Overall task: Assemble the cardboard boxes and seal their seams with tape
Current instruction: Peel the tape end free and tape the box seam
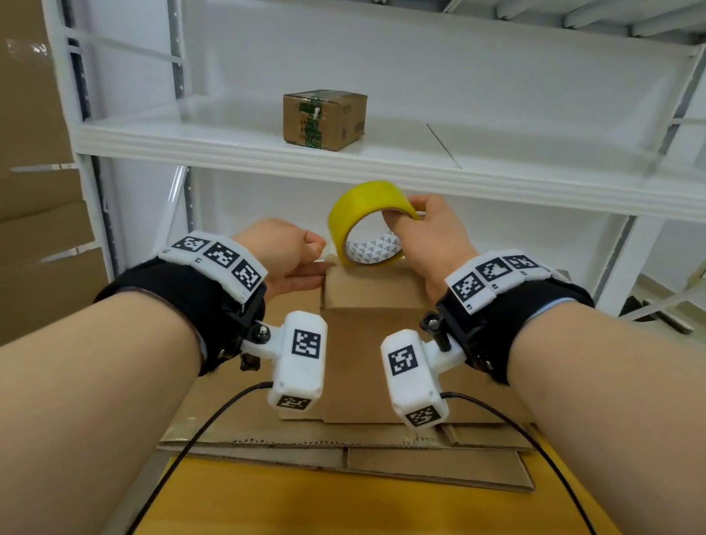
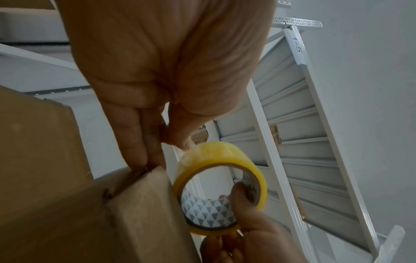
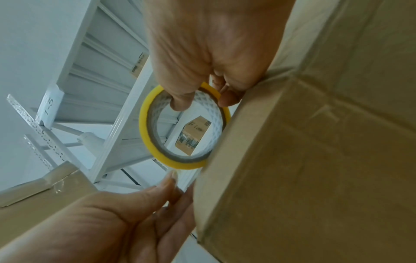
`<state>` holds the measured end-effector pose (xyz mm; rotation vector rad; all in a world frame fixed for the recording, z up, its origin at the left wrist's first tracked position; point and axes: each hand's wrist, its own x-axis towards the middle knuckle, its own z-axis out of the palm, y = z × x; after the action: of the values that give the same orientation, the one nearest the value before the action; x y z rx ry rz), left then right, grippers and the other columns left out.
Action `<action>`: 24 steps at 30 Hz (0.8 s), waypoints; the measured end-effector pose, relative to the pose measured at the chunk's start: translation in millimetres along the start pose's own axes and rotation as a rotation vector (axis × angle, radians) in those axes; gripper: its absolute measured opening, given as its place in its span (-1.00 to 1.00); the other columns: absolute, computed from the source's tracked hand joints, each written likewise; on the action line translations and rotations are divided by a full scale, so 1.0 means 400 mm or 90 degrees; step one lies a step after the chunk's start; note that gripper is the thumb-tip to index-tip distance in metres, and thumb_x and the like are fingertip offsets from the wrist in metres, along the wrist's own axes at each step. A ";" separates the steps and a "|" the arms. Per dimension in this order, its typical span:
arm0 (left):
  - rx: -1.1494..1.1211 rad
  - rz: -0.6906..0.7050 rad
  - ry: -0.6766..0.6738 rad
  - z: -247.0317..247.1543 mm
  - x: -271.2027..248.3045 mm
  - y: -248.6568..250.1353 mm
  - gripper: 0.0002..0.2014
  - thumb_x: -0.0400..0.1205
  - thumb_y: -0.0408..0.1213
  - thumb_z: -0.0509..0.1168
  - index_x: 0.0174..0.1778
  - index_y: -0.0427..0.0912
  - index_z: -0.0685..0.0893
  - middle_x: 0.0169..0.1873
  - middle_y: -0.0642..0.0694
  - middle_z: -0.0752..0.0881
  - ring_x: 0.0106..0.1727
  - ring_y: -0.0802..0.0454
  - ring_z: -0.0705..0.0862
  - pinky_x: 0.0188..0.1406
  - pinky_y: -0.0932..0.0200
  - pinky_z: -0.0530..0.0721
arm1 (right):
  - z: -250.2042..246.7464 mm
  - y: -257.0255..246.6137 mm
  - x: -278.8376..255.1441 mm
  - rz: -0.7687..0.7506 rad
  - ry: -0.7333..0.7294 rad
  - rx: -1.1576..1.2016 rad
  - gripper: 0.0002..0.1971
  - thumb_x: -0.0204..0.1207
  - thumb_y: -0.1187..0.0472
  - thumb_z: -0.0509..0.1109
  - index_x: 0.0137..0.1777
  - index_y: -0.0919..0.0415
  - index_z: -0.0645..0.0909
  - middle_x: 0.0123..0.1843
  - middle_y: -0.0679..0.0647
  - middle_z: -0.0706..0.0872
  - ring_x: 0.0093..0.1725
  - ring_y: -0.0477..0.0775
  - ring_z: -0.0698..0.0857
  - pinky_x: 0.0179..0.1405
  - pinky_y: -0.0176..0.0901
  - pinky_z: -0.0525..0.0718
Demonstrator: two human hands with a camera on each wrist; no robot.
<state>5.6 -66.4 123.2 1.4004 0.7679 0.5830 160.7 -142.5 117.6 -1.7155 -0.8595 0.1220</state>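
Shelving: white, holds one sealed small carton. My right hand grips yellow tape roll atop the cardboard box; my left hand pinches its tape end, fingertips touching box edge.

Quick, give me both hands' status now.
Left hand: pinching the tape's free end at the box edge.
Right hand: gripping the yellow tape roll.

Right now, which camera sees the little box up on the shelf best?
The head view: the small box sits whole on the white shelf, unblocked. The right wrist view shows it only through the yellow tape roll held by the right hand. The left wrist view shows just slivers.
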 end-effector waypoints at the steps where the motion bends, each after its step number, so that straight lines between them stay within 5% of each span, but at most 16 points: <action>1: -0.004 0.000 -0.008 -0.005 0.000 -0.001 -0.79 0.73 -0.48 0.11 -0.18 -0.18 0.49 -0.03 -0.20 0.63 0.02 -0.03 0.71 -0.01 0.13 0.71 | 0.011 -0.004 0.001 0.014 -0.004 0.004 -0.68 0.57 -0.05 0.42 0.22 0.11 0.61 0.12 0.05 0.72 0.12 0.10 0.68 0.29 0.16 0.65; 3: -0.014 0.002 -0.021 -0.010 0.002 -0.001 -0.79 0.74 -0.48 0.10 -0.18 -0.17 0.49 -0.01 -0.20 0.62 0.07 -0.04 0.73 0.06 0.09 0.71 | 0.029 -0.014 0.004 0.020 0.002 0.009 -0.76 0.56 -0.03 0.40 -0.16 0.14 0.63 -0.12 0.08 0.70 -0.05 0.13 0.66 0.17 0.19 0.69; 5: -0.032 0.008 -0.031 -0.016 0.005 0.000 -0.80 0.75 -0.46 0.09 -0.17 -0.17 0.49 0.02 -0.20 0.63 0.15 -0.08 0.72 0.13 0.03 0.69 | 0.039 -0.026 0.005 0.038 0.026 0.014 -0.71 0.59 0.01 0.39 -0.33 0.10 0.56 -0.20 0.11 0.67 -0.05 0.21 0.68 0.11 0.14 0.67; 10: -0.092 0.022 -0.045 -0.046 0.015 0.002 -0.81 0.75 -0.50 0.06 -0.11 -0.20 0.50 0.14 -0.27 0.65 0.16 -0.16 0.73 -0.07 0.01 0.74 | 0.085 -0.048 0.010 0.046 0.054 0.037 -0.88 0.54 0.03 0.37 -0.13 0.05 0.62 -0.05 0.14 0.74 0.07 0.28 0.71 0.25 0.25 0.67; 12: -0.103 0.023 -0.043 -0.063 0.022 0.001 -0.83 0.74 -0.51 0.07 -0.06 -0.22 0.50 0.21 -0.30 0.65 0.17 -0.19 0.73 -0.10 0.00 0.76 | 0.106 -0.036 0.022 0.051 0.047 0.047 -0.77 0.40 -0.01 0.33 -0.01 0.04 0.62 0.01 0.16 0.76 0.08 0.30 0.73 0.23 0.32 0.68; 16: -0.091 0.024 -0.047 -0.085 0.041 -0.009 -0.87 0.73 -0.50 0.13 -0.05 -0.24 0.53 0.05 -0.24 0.64 0.12 -0.20 0.74 -0.02 -0.02 0.76 | 0.125 0.006 0.018 0.084 0.010 0.107 -0.76 0.32 -0.02 0.26 -0.03 -0.05 0.56 0.01 0.14 0.76 0.03 0.23 0.75 0.15 0.35 0.74; 20: -0.079 0.037 -0.033 -0.075 0.060 -0.018 -0.85 0.72 -0.49 0.14 -0.10 -0.23 0.55 -0.10 -0.18 0.64 0.02 -0.12 0.74 0.11 0.00 0.72 | 0.110 0.020 0.011 0.092 0.002 0.170 -0.89 0.67 0.23 0.26 0.10 0.01 0.50 -0.06 0.06 0.73 -0.19 0.02 0.70 -0.31 -0.17 0.68; 24: -0.117 0.027 -0.027 -0.057 0.064 -0.018 -0.83 0.73 -0.51 0.09 -0.10 -0.23 0.53 -0.13 -0.20 0.62 -0.08 -0.12 0.73 0.03 0.00 0.73 | 0.103 0.038 0.022 0.094 -0.003 0.187 -0.86 0.74 0.22 0.20 0.18 -0.02 0.49 0.05 0.10 0.74 -0.13 0.06 0.73 -0.34 -0.23 0.66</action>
<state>3.7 -33.0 112.7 1.2581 0.6347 0.6386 153.9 -105.2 93.3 -1.5008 -0.6802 0.3360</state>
